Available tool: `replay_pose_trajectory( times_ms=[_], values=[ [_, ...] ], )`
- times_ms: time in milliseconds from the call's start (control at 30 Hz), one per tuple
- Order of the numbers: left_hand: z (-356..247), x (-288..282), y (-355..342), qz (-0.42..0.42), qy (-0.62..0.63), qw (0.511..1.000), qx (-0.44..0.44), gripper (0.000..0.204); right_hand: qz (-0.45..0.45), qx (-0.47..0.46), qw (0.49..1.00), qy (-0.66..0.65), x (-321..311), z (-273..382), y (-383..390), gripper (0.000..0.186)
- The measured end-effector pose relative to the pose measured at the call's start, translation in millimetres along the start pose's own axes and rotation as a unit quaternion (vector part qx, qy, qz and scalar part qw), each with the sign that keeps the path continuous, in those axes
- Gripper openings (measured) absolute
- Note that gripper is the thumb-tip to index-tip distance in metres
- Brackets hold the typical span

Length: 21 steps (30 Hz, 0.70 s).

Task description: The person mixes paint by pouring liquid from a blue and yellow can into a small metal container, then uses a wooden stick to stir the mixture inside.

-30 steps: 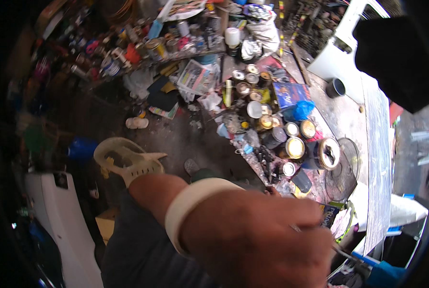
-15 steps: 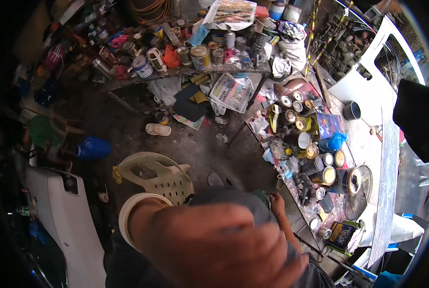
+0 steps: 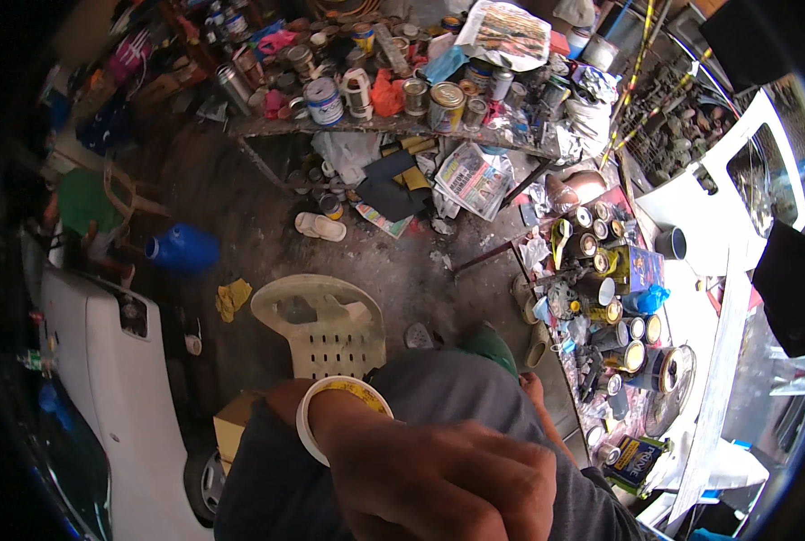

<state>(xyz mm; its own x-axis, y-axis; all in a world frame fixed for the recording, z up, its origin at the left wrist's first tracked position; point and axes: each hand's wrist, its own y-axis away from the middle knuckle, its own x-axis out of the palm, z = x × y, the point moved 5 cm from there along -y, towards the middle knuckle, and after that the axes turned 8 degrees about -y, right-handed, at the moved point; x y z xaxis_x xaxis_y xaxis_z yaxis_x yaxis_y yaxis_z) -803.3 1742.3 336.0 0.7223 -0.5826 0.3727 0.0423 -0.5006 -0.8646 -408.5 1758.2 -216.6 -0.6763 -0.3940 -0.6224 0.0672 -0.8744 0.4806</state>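
My left hand (image 3: 448, 469) fills the lower middle, close to the camera, fingers curled; what they hold, if anything, is hidden. A cream roll of tape with a yellowish inside (image 3: 312, 437) encircles that wrist. Farther back, my right hand (image 3: 530, 388) hangs low to the right of my grey-clothed leg (image 3: 448, 388), its fingers curled, their contents too small to make out. It is nearest a green object (image 3: 493, 347) and the edge of a cluttered low table (image 3: 572, 401) bearing opened paint cans (image 3: 634, 356).
Ahead stand a beige plastic chair (image 3: 339, 347) and a long bench (image 3: 502, 135) crowded with cans, over scattered newspapers (image 3: 475, 180). Left are a white car panel (image 3: 123, 397), a blue jug (image 3: 182, 248) and sandals (image 3: 320, 225). A white car door (image 3: 691, 207) lies at the right.
My left hand has moved down and back from the right side, uncovering my right hand and leg. The surroundings have shifted right and down in view as the camera turned.
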Motion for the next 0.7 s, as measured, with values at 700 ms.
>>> replay_pose_trajectory(
  times_ms=[700],
  values=[
    [-35, -37, 18, -0.063, -0.029, 0.995, 0.071, 0.044, 0.154, -0.125, 0.972, 0.122, 19, 120, -98, 0.027]
  ],
)
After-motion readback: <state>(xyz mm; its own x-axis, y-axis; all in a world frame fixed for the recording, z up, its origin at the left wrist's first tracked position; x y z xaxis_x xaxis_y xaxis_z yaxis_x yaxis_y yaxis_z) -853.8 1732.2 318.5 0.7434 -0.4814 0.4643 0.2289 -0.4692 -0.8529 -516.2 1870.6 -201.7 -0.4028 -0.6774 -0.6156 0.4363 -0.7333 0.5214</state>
